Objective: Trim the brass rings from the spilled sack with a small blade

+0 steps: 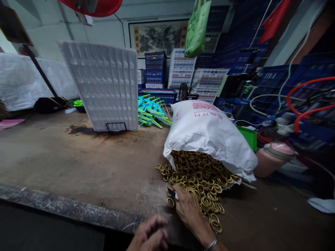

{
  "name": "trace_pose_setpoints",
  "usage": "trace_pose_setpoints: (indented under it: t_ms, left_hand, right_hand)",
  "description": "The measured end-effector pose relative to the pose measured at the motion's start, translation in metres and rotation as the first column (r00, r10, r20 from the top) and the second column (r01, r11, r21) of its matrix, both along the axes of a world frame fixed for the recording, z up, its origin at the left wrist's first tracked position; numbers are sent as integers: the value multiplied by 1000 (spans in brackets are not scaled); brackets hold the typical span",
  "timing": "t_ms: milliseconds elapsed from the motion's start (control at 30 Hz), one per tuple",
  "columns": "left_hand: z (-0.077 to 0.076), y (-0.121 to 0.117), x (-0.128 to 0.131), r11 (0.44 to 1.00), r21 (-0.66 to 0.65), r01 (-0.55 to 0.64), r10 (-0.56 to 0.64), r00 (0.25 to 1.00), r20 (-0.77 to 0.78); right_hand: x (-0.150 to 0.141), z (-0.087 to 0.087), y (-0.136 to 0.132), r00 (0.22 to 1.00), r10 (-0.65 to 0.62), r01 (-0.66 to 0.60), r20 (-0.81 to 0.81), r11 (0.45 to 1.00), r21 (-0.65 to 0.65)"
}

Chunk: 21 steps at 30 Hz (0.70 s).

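1. Left hand (pixel 153 233), bare. At the near edge of the worktop (pixel 117 164), 12 o'clock being straight away from the person. Fingers part-curled and blurred; whether anything sits in them, cannot tell.
2. Right hand (pixel 188 209), bare, metal bangle (pixel 212 242) at the wrist. Fingers closed in a narrow pinch; forearm comes in from 5 o'clock. The nearer hand to the rings.
3. Small dark-and-white piece (pixel 172 192), held in that pinch. Long axis slants, dark end towards 10 o'clock; kind not clear.
4. One brass-coloured ring (pixel 170 202), at the near left fringe of the heap. About 7 o'clock from the right fingertips, close by; 1 o'clock from the left hand, farther off.
5. Heap of brass-coloured rings (pixel 200 184), loose, many overlapping. Lies from 12 round to 4 o'clock of the right fingertips, beside and beyond the hand.
6. White sack (pixel 206 129), red print, on its side. Mouth open towards 6 o'clock, rings spilling out; long axis roughly 11 to 5.
7. Pink bottle (pixel 273 158), at 2 o'clock, just right of the sack.
8. White ribbed panel (pixel 104 83), upright on a black wire stand (pixel 116 128), at 11 o'clock.
9. Green and turquoise pieces (pixel 151 111), piled behind the panel's right edge, 12 o'clock.
10. Stacked crates (pixel 181 66), white and blue, far back, 12 o'clock.
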<state>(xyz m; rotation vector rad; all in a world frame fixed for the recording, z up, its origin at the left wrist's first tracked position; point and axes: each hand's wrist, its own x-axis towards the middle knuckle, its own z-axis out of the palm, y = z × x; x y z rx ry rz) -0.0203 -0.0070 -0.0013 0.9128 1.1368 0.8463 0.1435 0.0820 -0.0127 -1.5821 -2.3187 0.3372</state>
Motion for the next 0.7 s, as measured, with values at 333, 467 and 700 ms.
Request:
trace_pose_setpoints:
  t_ms: [333, 467, 700]
  left_hand:
    - [-25, 43, 33, 947, 141, -289, 293, 956, -8]
    - [-18, 40, 35, 931, 171, -323, 327, 945, 4]
    - [-16, 33, 34, 876, 374, -304, 359, 930, -83]
  right_hand:
    - [1, 11, -10, 856, 47, -248, -515, 911, -329]
    - [-3, 6, -11, 799, -20, -289, -601, 864, -412]
    - [-7, 8, -10, 750, -174, -218, -638, 846, -487]
